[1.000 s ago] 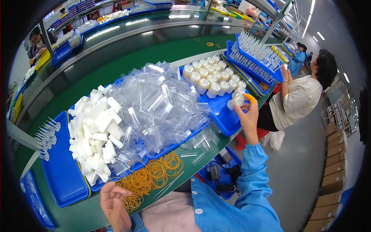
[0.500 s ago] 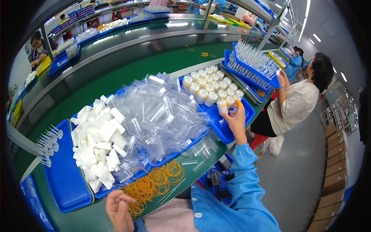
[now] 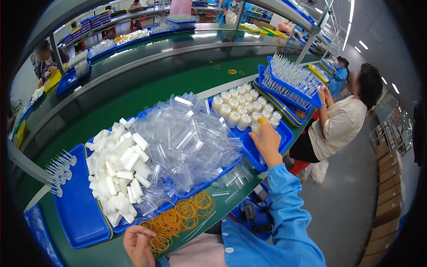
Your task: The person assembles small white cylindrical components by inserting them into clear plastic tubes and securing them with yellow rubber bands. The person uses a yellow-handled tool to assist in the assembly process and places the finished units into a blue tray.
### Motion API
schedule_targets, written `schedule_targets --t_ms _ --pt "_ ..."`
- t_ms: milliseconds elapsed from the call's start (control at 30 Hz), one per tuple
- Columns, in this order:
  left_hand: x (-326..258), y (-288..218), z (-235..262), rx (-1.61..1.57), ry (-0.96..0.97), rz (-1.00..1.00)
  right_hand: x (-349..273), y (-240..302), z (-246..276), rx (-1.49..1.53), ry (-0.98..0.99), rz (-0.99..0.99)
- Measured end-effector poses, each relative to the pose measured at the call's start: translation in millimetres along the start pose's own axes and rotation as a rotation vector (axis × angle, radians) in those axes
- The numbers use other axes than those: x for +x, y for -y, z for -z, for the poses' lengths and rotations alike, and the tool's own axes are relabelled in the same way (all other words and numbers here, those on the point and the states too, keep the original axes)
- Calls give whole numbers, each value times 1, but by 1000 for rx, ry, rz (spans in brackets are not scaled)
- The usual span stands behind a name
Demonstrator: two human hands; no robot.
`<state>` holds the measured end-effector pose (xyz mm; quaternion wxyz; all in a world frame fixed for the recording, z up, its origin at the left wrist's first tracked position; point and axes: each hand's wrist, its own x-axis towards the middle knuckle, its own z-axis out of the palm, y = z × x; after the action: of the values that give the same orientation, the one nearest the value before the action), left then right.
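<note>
My right hand (image 3: 267, 141) is at the near end of a blue tray (image 3: 254, 153). Its fingers are closed round a short white bundle (image 3: 256, 127) with a yellowish band, standing beside several upright bundles (image 3: 240, 107) like it. A bright orange cover sits on one fingertip. The hand hides part of the bundle. My left hand (image 3: 138, 245) rests with curled fingers at the edge of a heap of tan rubber bands (image 3: 175, 218). What its fingertips hold, if anything, is too small to make out.
White foam-like blocks (image 3: 119, 173) and clear plastic sleeves (image 3: 187, 142) are heaped between my hands. At left lies a blue tray (image 3: 82, 209) beside white spiky pieces (image 3: 60, 171). A co-worker (image 3: 342, 115) stands at right, by stacked trays of white spiky parts (image 3: 291, 78).
My right hand has lowered and turned over the bundle at the tray's near end, its back now more in view. My left hand has barely moved. The whole view has shifted slightly.
</note>
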<state>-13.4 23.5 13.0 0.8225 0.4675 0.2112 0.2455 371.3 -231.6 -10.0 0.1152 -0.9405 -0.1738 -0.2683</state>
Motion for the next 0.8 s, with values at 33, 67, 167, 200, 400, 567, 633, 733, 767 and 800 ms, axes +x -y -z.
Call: schedule_targets --t_ms 33,67,167,200,400,567,633,733,767,800 --pt "0 -1 1 -3 2 -9 0 3 0 -1 5 -15" --pt "-2 -1 3 -3 -23 -14 -2 6 -1 67 -2 -43" --pt "2 1 7 -13 -61 -27 -14 21 14 314 42 -182" --pt "3 0 8 -17 -61 -27 -17 23 11 359 37 -182" --pt "8 -2 5 -33 -39 -31 -6 12 -23 396 9 0" --pt "7 -2 4 -45 -37 -25 -3 2 -9 746 -22 -264" --pt "8 1 8 -56 -43 -23 -4 -19 -12 916 -306 -387" --pt "10 -3 5 -57 -30 -42 9 -70 -45 1267 -574 -690" --pt "12 -3 3 -69 -25 -32 19 -86 -61 1284 -649 -761" --pt "13 -3 2 -78 -24 -27 30 -95 -72 1306 -722 -830"
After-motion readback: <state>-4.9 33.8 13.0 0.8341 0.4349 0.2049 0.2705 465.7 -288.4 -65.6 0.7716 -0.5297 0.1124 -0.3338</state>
